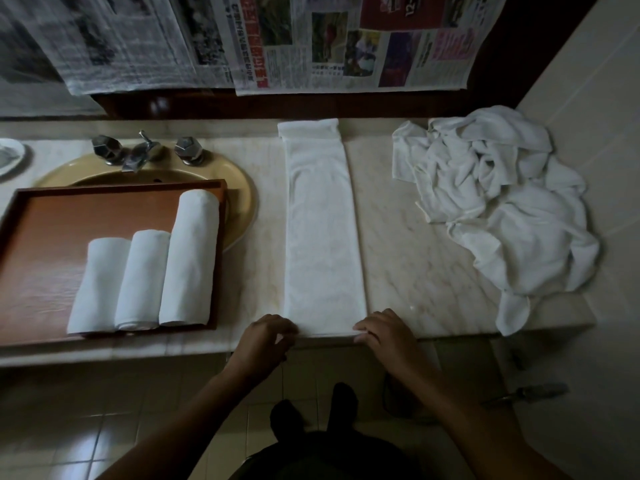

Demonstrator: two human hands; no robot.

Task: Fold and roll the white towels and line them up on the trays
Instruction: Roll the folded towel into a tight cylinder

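Three rolled towels (145, 271) lie on the tray (45, 220). The left hand (268, 336) and right hand (386, 332) pinch the near end of a long folded towel (322, 230) on the bench (415, 254); a big pile (502, 202) waits

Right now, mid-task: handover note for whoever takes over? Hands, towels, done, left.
Left hand and right hand each pinch a near corner of the strip, a towel folded long, flat on the counter.
Tray, over the sink, holds three rolls side by side.
Pile of loose towels lies at the counter's right end.
Done: three rolled, one folded.
Left: roll the strip, set it beside the rolls, then work through the pile.
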